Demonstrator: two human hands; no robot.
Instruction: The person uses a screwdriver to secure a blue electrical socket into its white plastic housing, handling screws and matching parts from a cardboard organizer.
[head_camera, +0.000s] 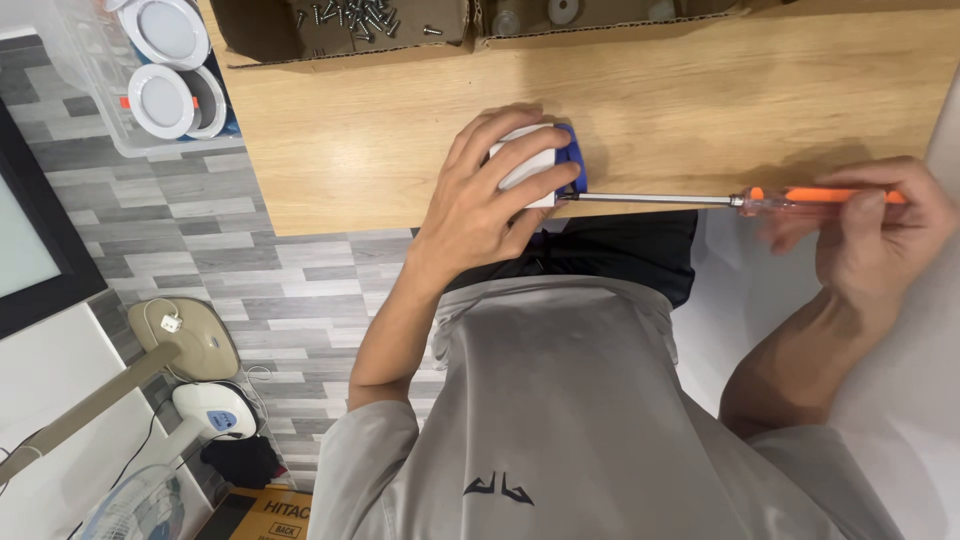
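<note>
Light wooden table (700, 110) with two cardboard boxes (345, 35), white-and-blue part (535, 165).

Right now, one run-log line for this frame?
left hand: presses white-and-blue part on wooden table | right hand: grips orange-handled screwdriver | tip: at part's side

The desk (700, 110) is smooth pale wood with visible grain, the screwdriver (740, 200) has a shiny metal shaft and a glossy orange plastic handle.
</note>
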